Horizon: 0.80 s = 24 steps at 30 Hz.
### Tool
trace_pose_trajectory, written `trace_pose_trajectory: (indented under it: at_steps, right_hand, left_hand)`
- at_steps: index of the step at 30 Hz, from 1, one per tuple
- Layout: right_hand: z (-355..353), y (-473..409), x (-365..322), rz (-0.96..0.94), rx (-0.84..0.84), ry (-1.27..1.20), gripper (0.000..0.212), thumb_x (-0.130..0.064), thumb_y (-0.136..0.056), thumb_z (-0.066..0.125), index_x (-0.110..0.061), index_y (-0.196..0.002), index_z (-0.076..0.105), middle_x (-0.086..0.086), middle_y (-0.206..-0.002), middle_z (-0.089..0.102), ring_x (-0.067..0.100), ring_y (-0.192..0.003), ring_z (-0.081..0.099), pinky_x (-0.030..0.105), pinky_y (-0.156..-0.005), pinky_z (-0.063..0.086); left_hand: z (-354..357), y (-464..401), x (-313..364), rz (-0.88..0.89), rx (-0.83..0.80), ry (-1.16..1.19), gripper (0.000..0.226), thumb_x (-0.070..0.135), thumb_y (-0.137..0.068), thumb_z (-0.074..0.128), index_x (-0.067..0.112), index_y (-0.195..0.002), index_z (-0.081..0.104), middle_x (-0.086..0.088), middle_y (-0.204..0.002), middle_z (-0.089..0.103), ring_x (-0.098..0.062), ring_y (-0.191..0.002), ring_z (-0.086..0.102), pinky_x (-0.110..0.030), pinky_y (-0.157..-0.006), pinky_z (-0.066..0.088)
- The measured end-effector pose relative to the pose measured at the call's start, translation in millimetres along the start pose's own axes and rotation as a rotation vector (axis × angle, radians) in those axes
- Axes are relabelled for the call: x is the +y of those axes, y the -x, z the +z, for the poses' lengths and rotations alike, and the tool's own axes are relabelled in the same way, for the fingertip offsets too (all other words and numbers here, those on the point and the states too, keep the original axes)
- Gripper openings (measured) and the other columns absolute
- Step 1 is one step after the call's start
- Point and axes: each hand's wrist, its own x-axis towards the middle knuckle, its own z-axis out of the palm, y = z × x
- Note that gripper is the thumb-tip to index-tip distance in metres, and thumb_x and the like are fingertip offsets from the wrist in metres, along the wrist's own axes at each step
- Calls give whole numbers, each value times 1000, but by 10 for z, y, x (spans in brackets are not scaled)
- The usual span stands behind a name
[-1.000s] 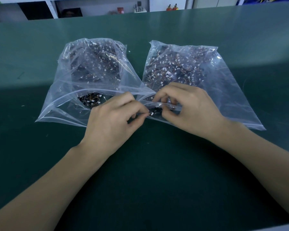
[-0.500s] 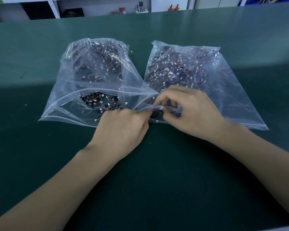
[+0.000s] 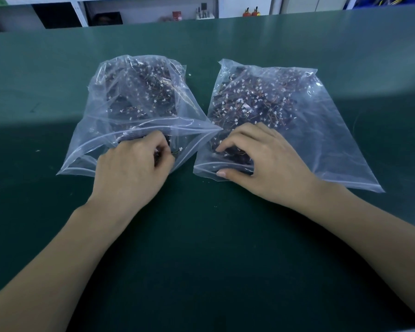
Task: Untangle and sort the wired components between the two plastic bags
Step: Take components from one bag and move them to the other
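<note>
Bags lie side by side on the green table [image 3: 225,248], both stuffed with wired components. Your left hand [image 3: 132,168] sits in the mouth of the left bag [image 3: 120,130], fingers curled round a small wired component [image 3: 162,153]. Your right hand [image 3: 261,161] is in the mouth of the right bag [image 3: 321,130], fingers bent down onto the components there [image 3: 261,101], thumb at the bag's near edge.

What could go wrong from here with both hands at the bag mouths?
The left hand pinches a wired piece at the left bag mouth; trailing wires may snag and drag neighbours out. The right hand presses on the right bag; the tangled components could spill onto the green table.
</note>
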Motion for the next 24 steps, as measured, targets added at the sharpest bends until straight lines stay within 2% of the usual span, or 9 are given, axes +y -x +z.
trace_pose_trajectory:
  at_steps: [1,4,8,11,16,20,24]
  right_hand:
    - [9,-1,-8,5,0,6,42,-54,-89,73,-27,-122,70,-9,-119,61,16,-108,54,36,-102,44]
    - [26,-8,-23,27,1,18,42,-55,-89,70,-26,-120,71,-8,-120,61,17,-110,54,36,-101,43]
    - [28,-8,-25,31,17,25,32,-44,-91,75,-26,-118,73,-7,-117,63,18,-108,56,31,-98,41]
    - [23,-4,-29,33,14,41,26,-32,-92,78,-26,-117,73,-8,-115,64,18,-106,57,31,-98,41]
    - [2,6,-79,29,50,10,24,-19,-87,76,-25,-110,75,-7,-107,64,18,-100,57,37,-95,47]
    - [-17,4,-131,18,78,-24,24,-26,-80,76,-22,-104,75,-6,-93,61,18,-91,54,41,-91,48]
    - [-33,9,-159,28,120,-142,26,-43,-91,73,-19,-101,73,-6,-80,56,16,-81,52,37,-86,47]
  left_hand:
    - [-1,-3,-6,8,-18,12,4,34,-101,61,32,-99,64,14,-64,56,-26,-68,57,-37,-65,43]
    - [-15,4,21,27,-36,63,13,45,-100,65,42,-111,72,19,-62,50,-19,-69,55,-39,-68,51]
    - [-18,5,29,53,-40,106,14,53,-95,69,43,-101,76,19,-60,46,-8,-63,50,-39,-65,54]
    - [-5,-2,10,71,-18,107,9,49,-93,73,40,-91,75,17,-60,46,2,-63,47,-33,-61,46]
    - [6,-9,-1,126,102,107,8,35,-93,79,34,-87,74,11,-65,50,-13,-62,51,-28,-56,42]
    - [12,-11,23,207,208,175,4,36,-98,77,35,-94,79,11,-77,58,-10,-69,54,-33,-55,49]
    - [9,3,70,264,285,302,9,35,-98,79,28,-98,83,11,-82,58,-5,-66,50,-35,-55,49]
